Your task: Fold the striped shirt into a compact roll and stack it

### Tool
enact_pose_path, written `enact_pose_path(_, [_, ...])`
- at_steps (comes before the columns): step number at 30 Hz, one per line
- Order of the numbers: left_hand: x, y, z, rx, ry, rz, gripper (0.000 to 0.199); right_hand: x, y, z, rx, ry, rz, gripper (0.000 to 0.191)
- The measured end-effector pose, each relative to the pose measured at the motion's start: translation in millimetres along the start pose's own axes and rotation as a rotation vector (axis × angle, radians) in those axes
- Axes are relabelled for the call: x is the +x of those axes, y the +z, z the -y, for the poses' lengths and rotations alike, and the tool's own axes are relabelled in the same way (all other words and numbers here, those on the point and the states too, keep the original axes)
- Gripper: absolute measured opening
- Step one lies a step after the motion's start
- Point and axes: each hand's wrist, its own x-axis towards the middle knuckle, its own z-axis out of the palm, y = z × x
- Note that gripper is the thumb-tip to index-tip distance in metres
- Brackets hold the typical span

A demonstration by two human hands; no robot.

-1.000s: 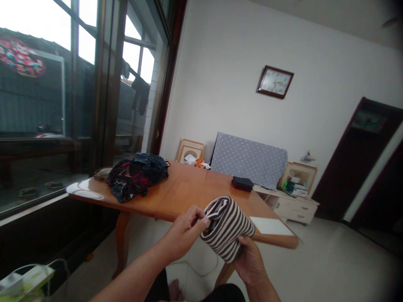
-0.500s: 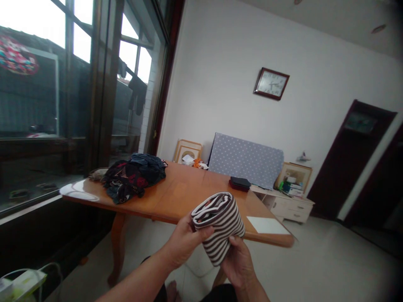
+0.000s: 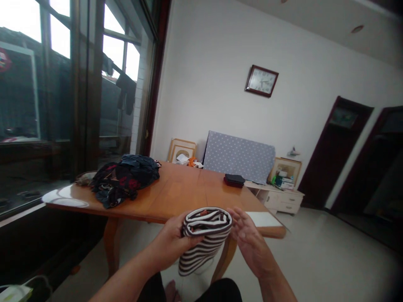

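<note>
A folded striped garment [image 3: 206, 241], brown and white, hangs in front of the table's near edge. Its layered, rolled end faces up, and a bit of patterned cloth shows inside. My left hand [image 3: 171, 243] grips it from the left, thumb across the near side. Beside its right edge is my right hand [image 3: 248, 235], palm turned inward and fingers stretched out; whether the fingertips touch the cloth I cannot tell. Beyond lies the wooden table [image 3: 179, 188], with a heap of dark clothes [image 3: 126, 176] on its left part and a small dark folded stack [image 3: 234, 180] near the far right edge.
A white sheet [image 3: 262, 219] lies at the table's right corner. Behind the table, a grey-blue dotted panel [image 3: 239, 155] leans on the wall near a low white cabinet [image 3: 283, 201]. A large window [image 3: 85, 84] runs along the left.
My right hand has let go of the garment's lower right side and opened beside it. The garment has turned more upright and sits slightly lower, still in my left hand. The view has shifted right.
</note>
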Motion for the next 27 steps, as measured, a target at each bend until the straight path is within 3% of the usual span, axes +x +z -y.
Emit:
enact_pose_path(4, [0,1.9,-6,0.132,0.036,0.101,0.052,-4,3,29,-0.319,-0.113,0.137,0.045])
enact_pose_path(7, [0,2.7,-8,0.168,0.058,0.145,0.051,-13,12,44,-0.663,-0.164,0.253,0.043])
enact_pose_path(12, [1,2.8,-10,0.295,0.1,0.243,0.051,-21,21,53,-1.121,-0.218,0.434,0.053])
enact_pose_path(14, [2,2.9,-10,0.336,0.103,0.267,0.051,-20,19,52,-1.275,-0.228,0.467,0.049])
enact_pose_path(18, [3,1.6,-4,0.358,0.065,0.278,0.049,-18,12,50,-1.348,-0.254,0.484,0.033])
enact_pose_path(22, [6,-3.3,9,0.328,0.033,0.283,0.048,-15,12,51,-1.299,-0.219,0.577,0.04])
enact_pose_path(27, [9,-11.5,25,0.287,-0.018,0.288,0.049,-10,13,50,-1.296,-0.233,0.6,0.029])
